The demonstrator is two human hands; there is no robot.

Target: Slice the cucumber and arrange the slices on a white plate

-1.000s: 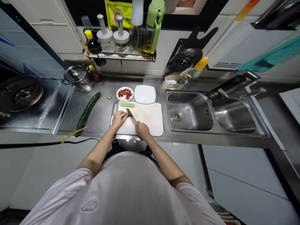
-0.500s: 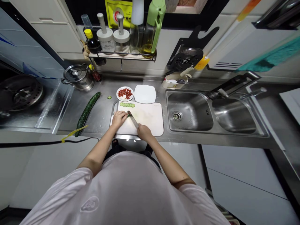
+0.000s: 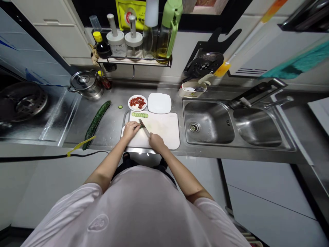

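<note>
My left hand is closed over a short piece of cucumber on the white cutting board; most of that piece is hidden under the fingers. In my right hand is a knife, its blade slanting up and left against the cucumber's end by my left fingertips. A row of thin cucumber slices lies along the board's upper left. Left of the board rests a long whole cucumber, with a small cut cucumber end near its top.
Behind the board stand a plate of chopped red pieces and a white square plate. A double sink is at the right. A lidded pot stands back left, near a condiment rack. A yellow-tipped cable crosses the counter's front edge.
My right hand and the knife have shifted slightly left and away from me. The left hand stays in place on the cucumber.
</note>
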